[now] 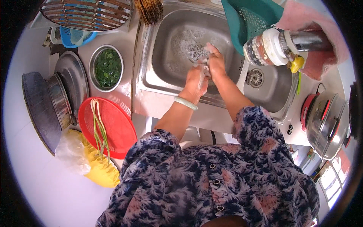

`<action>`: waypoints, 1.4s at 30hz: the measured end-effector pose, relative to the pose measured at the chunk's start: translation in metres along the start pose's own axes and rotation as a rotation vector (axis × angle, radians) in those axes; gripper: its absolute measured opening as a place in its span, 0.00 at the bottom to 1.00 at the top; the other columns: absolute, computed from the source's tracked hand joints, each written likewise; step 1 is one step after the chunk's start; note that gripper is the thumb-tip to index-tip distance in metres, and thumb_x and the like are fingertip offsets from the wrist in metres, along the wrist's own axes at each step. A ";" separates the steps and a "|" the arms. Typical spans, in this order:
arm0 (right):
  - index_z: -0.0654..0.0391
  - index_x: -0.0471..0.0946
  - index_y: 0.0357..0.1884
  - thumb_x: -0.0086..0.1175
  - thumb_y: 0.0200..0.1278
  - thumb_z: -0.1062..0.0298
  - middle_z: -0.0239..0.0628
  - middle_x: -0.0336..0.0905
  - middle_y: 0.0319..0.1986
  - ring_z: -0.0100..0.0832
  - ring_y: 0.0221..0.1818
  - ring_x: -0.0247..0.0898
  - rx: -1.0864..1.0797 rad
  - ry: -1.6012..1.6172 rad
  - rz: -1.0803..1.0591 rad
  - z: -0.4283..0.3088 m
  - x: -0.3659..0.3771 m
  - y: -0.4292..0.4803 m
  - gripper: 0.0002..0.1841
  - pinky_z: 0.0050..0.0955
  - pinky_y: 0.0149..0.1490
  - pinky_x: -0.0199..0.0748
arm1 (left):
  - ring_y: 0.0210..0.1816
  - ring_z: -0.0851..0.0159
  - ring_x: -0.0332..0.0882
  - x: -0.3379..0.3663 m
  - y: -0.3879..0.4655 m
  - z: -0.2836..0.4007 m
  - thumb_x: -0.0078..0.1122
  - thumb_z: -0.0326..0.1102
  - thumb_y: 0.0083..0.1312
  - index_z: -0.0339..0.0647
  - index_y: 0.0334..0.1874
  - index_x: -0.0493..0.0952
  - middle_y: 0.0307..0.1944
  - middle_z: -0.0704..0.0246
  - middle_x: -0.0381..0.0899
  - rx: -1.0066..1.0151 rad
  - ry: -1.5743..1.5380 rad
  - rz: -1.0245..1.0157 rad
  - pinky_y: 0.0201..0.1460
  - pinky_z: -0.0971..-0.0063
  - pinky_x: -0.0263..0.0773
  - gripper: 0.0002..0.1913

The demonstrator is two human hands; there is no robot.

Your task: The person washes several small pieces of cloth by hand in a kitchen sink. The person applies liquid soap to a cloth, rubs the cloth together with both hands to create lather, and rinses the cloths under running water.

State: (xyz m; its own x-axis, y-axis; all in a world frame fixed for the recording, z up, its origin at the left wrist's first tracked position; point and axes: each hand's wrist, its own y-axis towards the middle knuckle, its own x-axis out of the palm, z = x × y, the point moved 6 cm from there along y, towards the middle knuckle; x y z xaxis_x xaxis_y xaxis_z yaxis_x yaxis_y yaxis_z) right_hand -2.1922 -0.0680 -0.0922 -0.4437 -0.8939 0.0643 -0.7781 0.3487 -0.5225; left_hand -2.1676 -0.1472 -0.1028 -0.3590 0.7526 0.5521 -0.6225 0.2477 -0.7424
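Observation:
Both hands are over the large basin of a stainless steel sink (167, 37), wet and lathered with suds. My left hand (195, 76), with a pale bangle (185, 103) on its wrist, is close against my right hand (217, 62), whose fingers point towards the back of the basin. Something whitish and wet lies between the hands; whether it is foam or an object cannot be made out. Foamy bubbles (195, 51) float beyond the fingertips. Part of the left fingers is hidden.
Left of the sink are a steel bowl of leafy greens (107, 68), a red plastic basket (122, 133) with scallions (99, 127), and a metal lid (75, 73). A teal colander (236, 22), a faucet (309, 41) with a filter and a small basin (272, 90) are at right, beside a glass-lidded pan (326, 124).

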 end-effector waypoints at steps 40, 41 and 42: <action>0.55 0.62 0.57 0.34 0.60 0.70 0.39 0.68 0.48 0.30 0.50 0.63 0.074 -0.014 -0.080 0.031 0.009 0.026 0.21 0.26 0.56 0.58 | 0.38 0.70 0.70 -0.007 0.003 0.015 0.42 0.32 0.61 0.35 0.48 0.67 0.39 0.68 0.71 0.058 -0.008 -0.143 0.37 0.78 0.67 0.14; 0.55 0.62 0.57 0.34 0.60 0.70 0.39 0.68 0.48 0.30 0.50 0.63 0.072 -0.015 -0.083 0.037 0.009 0.021 0.21 0.26 0.56 0.58 | 0.38 0.70 0.70 -0.007 0.006 0.017 0.42 0.32 0.61 0.35 0.48 0.67 0.39 0.68 0.71 0.061 -0.009 -0.143 0.37 0.78 0.67 0.14; 0.56 0.63 0.56 0.34 0.60 0.70 0.40 0.67 0.49 0.31 0.51 0.62 0.033 -0.075 -0.105 0.023 0.024 -0.010 0.21 0.27 0.56 0.57 | 0.33 0.68 0.71 -0.014 0.008 0.022 0.43 0.32 0.60 0.36 0.43 0.69 0.35 0.67 0.72 0.038 -0.086 -0.053 0.33 0.76 0.68 0.11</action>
State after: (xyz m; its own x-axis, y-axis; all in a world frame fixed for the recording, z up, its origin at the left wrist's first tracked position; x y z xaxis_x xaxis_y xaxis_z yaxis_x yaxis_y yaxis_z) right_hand -2.1846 -0.0990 -0.1050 -0.3254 -0.9439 0.0570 -0.8027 0.2438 -0.5443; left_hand -2.1825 -0.1696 -0.1084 -0.3818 0.6835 0.6221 -0.6679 0.2613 -0.6969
